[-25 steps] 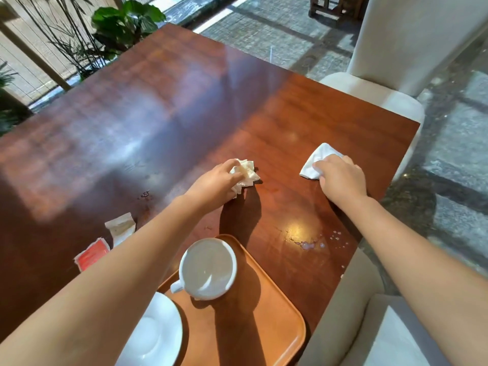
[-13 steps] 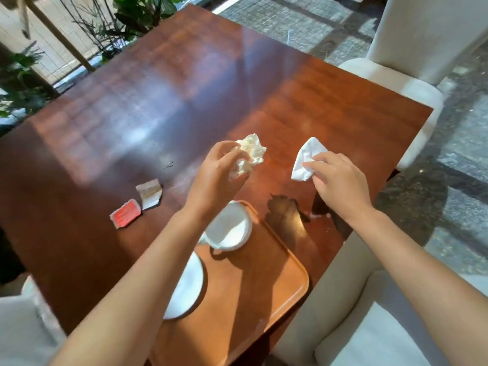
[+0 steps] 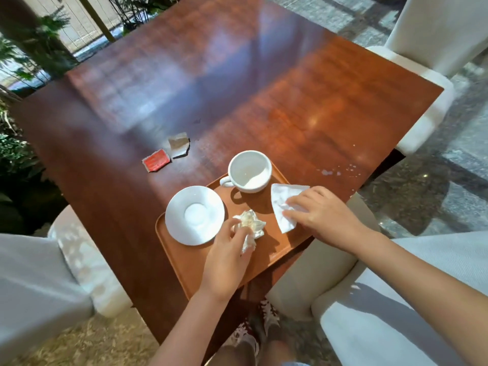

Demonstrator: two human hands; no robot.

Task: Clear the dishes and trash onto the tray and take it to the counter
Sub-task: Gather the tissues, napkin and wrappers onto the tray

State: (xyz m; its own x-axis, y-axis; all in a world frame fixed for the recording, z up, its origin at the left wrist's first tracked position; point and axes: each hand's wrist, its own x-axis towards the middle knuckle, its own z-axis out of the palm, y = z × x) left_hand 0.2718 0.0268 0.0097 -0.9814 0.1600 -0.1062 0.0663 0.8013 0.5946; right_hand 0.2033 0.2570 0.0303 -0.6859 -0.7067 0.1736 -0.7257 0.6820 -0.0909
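Observation:
An orange tray [image 3: 266, 256] lies at the near edge of the wooden table [image 3: 237, 88]. On it stand a white cup [image 3: 249, 171] and a white saucer [image 3: 195, 215]. My left hand [image 3: 227, 256] is over the tray, fingers closed on a crumpled napkin [image 3: 250, 225] that rests on the tray beside the saucer. My right hand [image 3: 322, 213] presses a flat white napkin [image 3: 284, 204] onto the tray's right side, fingers on top of it.
A red packet [image 3: 156, 160] and a torn pale wrapper [image 3: 179, 144] lie on the table left of the cup. Spilled drops [image 3: 335, 171] mark the table's right edge. White chairs [image 3: 433, 35] stand around; plants are at far left.
Both hands lifted their napkins off the table and brought them back to the tray, where the napkins now rest. The camera view pulled back and higher.

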